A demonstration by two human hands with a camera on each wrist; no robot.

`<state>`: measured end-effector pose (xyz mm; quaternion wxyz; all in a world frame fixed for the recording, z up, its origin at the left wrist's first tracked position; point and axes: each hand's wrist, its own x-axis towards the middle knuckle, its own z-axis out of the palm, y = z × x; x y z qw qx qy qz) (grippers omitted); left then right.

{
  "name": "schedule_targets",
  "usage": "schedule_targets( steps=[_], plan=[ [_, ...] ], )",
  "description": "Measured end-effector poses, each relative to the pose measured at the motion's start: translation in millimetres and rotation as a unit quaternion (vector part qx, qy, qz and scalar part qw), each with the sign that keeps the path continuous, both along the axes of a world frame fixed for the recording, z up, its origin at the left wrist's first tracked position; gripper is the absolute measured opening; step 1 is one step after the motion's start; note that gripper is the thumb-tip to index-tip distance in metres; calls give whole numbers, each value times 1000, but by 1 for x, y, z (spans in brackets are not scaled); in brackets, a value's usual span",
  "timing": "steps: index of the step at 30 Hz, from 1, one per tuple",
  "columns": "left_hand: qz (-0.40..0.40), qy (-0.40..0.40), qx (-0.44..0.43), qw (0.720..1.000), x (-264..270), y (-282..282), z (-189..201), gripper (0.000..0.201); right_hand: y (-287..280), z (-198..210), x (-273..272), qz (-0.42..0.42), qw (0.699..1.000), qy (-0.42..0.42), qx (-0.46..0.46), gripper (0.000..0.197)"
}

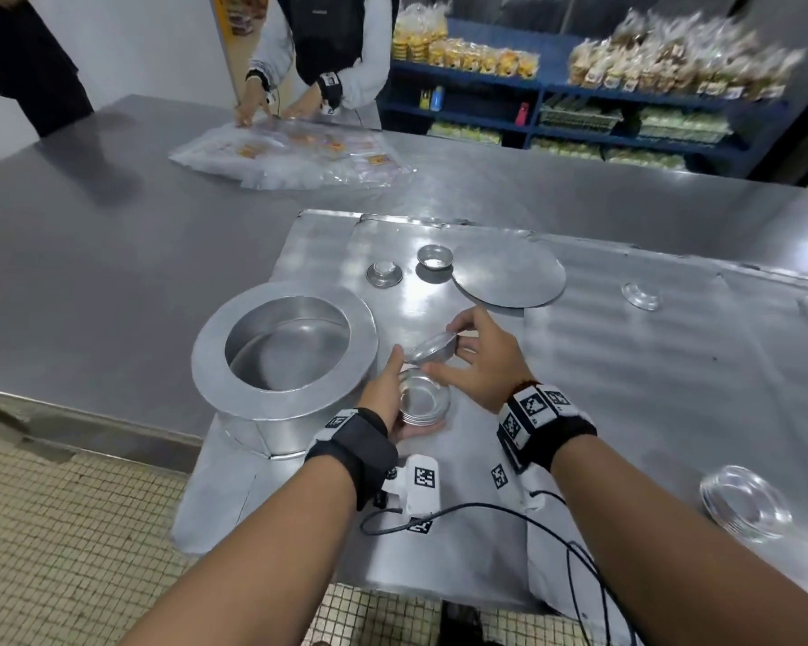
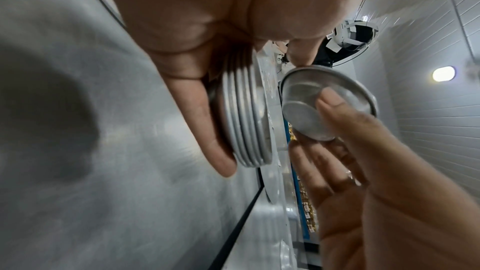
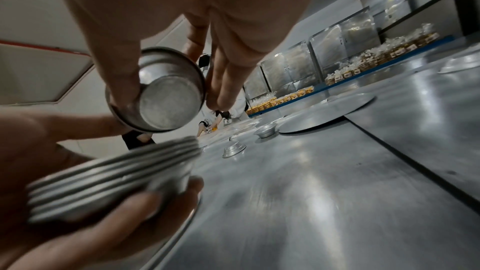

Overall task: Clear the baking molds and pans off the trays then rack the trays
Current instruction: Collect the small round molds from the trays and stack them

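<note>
head view: my left hand (image 1: pixel 383 394) cups nested stack of small molds (image 1: pixel 424 403) above tray (image 1: pixel 626 412) near tabletop's (image 1: pixel 113 254) front edge. my right hand (image 1: pixel 481 361) pinches single mold (image 1: pixel 432 348), tilted, just above stack, not yet nested. large round pan (image 1: pixel 283 354) just left of hands. two small molds (image 1: pixel 409 265) toward tray's far edge, beside flat disc (image 1: pixel 509 277).
</note>
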<state>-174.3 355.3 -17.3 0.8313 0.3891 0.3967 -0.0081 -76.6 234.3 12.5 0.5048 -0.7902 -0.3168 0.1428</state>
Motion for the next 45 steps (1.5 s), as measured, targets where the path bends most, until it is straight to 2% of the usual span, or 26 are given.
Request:
schedule_targets(
  steps=[4,7,12,17,20,22,26,31,38,45],
  plan=[
    [-28,-36,-11,999,-6,8,17,51,-6,-1,-20,-11,999,28,27,56],
    [-40,-38,6,998,-10,15,29,34,-4,0,-34,-4,999,30,36,53],
    [-47,-56,33,997,-15,33,39,36,6,3,-52,17,998,59,35,48],
    [-40,-47,84,995,-20,53,46,33,21,14,-59,32,997,63,13,55],
    [-27,-50,69,996,-24,64,54,22,30,18,-58,32,998,53,-14,62],
    [-14,-59,51,997,-25,72,58,22,36,17,-53,25,998,30,-47,62],
    [0,-56,59,997,-20,89,64,17,52,11,-32,0,988,-39,-150,55],
    [36,-68,52,996,5,111,69,23,79,3,12,-16,964,-94,-249,45],
    [56,-66,61,994,48,142,73,29,136,-9,92,19,929,-119,-349,49],
    [77,-52,80,992,100,161,62,31,196,-37,157,66,893,-161,-416,48]
  ],
)
